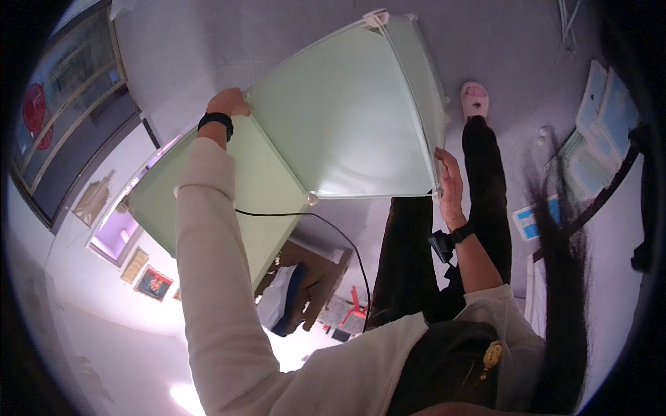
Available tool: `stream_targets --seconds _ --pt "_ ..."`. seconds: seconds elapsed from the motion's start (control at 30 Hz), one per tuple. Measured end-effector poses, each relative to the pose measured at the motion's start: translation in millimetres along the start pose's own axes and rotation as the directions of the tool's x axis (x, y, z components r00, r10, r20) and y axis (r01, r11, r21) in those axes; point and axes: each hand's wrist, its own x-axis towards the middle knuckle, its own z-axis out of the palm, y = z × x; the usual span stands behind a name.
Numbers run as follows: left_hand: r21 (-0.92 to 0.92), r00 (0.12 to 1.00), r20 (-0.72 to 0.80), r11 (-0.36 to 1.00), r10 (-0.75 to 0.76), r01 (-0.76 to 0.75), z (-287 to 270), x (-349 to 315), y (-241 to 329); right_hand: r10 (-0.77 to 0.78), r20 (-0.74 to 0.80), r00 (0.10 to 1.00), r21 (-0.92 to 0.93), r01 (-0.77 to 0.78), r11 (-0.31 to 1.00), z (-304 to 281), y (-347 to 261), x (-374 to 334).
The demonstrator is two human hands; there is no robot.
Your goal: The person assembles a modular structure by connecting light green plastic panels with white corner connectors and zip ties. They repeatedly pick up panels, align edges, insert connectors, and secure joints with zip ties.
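In front of me is a box-like unit of pale green, shiny plastic panels, with white connectors at its corners. Another green panel joins it on the left, and one connector sits where the two meet at the bottom. My left hand is closed over the upper left edge of the unit, its fingertips partly hidden. On the right side, my right hand holds the panel edge near the lower corner, fingers along the edge. Both wrists wear black bands.
A black cable runs across below the unit. Flat light-blue and white panels lie at the right. A brown cardboard box stands beneath, near a red object. My pink slipper is on the grey floor, beside the unit.
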Motion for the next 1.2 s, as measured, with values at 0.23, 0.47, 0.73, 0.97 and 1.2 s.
stream_targets --seconds 0.23,0.47,0.73,0.97,1.2 --pt "0.013 0.989 -0.146 1.0 0.024 -0.022 11.7 -9.0 4.9 -0.175 -0.057 0.983 0.008 0.175 0.984 3.7 4.7 6.2" --pt "0.062 0.972 -0.194 0.987 -0.131 0.145 13.4 -8.8 28.4 -0.099 -0.109 0.989 0.023 0.102 0.994 4.2 -2.2 2.6" --pt "0.055 0.947 -0.262 0.977 -0.185 0.206 13.6 -5.6 32.4 -0.13 -0.172 0.976 0.054 0.141 0.989 8.2 -4.0 6.8" --pt "0.015 0.934 -0.304 0.98 -0.186 0.2 14.4 -9.2 37.4 -0.101 -0.209 0.973 0.082 0.12 0.989 7.0 -5.5 5.8" --pt "0.02 0.926 -0.311 0.973 -0.213 0.23 14.0 -9.2 40.2 -0.103 -0.218 0.971 0.094 0.126 0.987 8.1 -6.0 5.4"
